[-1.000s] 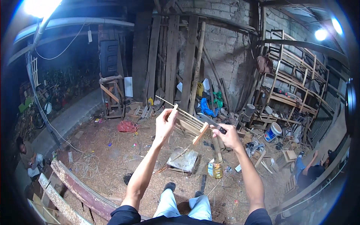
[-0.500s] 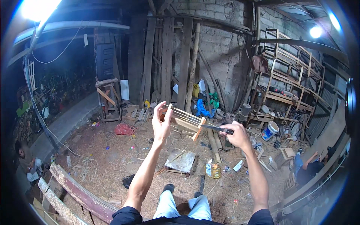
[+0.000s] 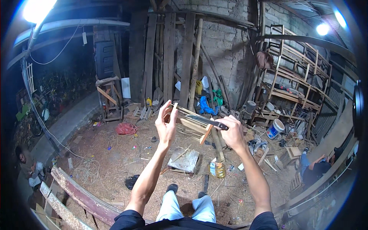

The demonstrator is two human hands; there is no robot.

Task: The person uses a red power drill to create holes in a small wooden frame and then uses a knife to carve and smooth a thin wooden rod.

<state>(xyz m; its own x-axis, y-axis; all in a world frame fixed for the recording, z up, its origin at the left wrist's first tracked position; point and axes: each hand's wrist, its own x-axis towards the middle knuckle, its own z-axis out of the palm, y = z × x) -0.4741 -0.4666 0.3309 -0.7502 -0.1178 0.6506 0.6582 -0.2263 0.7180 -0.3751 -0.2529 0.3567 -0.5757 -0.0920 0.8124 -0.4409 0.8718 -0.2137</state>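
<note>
So, using the low stand (image 3: 184, 160) on the ground as the marker: the slatted wooden frame (image 3: 192, 125) is up in the air, a bit beyond and above that stand, tilted with its right end lower. Left hand (image 3: 166, 128) has the frame's left end pinched between thumb and bent fingers, not a full fist. Right hand (image 3: 232, 132) is wrapped snugly round the handle of a knife (image 3: 205, 120), and the dark blade points left over the frame's right end and slats. Can't tell if the edge is actually touching wood.

Around the stand it's pretty messy lol. Red bag (image 3: 126, 128) is off to its left and farther back, a coil of rope (image 3: 87, 168) is well left of it, and a black bag (image 3: 131, 182) is nearer on that left side. Just right of it there's a yellow packet (image 3: 217, 169). A white and blue bucket (image 3: 275, 128) is well off to its right, farther back.
</note>
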